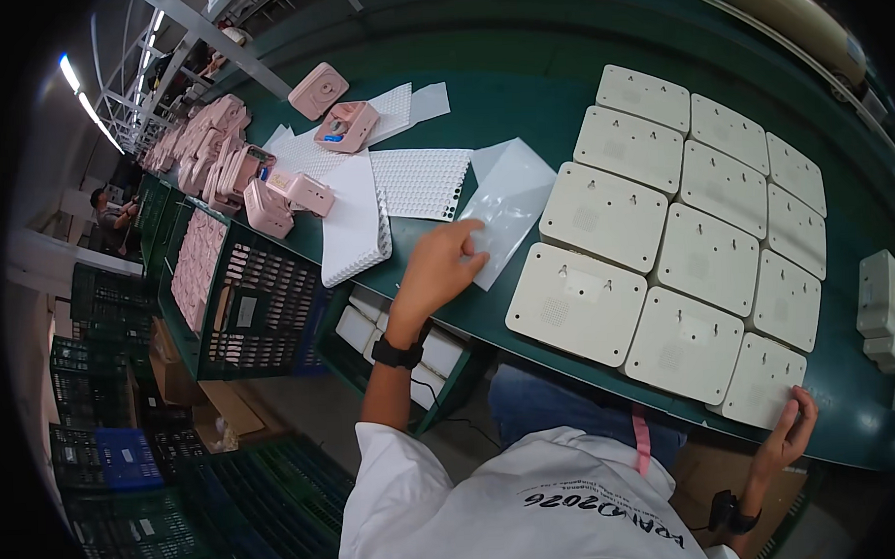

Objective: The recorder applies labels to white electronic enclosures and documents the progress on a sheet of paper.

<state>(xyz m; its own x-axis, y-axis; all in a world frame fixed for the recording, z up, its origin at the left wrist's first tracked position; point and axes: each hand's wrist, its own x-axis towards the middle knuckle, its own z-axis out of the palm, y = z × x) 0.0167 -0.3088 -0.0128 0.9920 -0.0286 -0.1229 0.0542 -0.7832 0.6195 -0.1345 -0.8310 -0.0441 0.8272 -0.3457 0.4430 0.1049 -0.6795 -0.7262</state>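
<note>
At nine o'clock a green crate (258, 345) holds pink parts (199, 264); at seven, a low crate (463, 382) holds white pieces (356, 329). On the green desk (530, 99), the left hand's (437, 270) grip curls against a translucent bag (512, 203) at one, pinch unclear; the right hand's (790, 430), loosely open, touches a casing (762, 382) at four.

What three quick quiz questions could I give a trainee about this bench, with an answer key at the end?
1. How many cream casings lie in the close-set grid on the green table?

2. Which of these is at the translucent plastic sheets?
A) the right hand
B) the left hand
C) neither hand

3. True or false: the pink housings lie to the right of the cream casings.

Key:
1. Twelve.
2. B, the left hand. The right hand is at the grid's near right corner.
3. False. The pink housings lie to the left.
</note>
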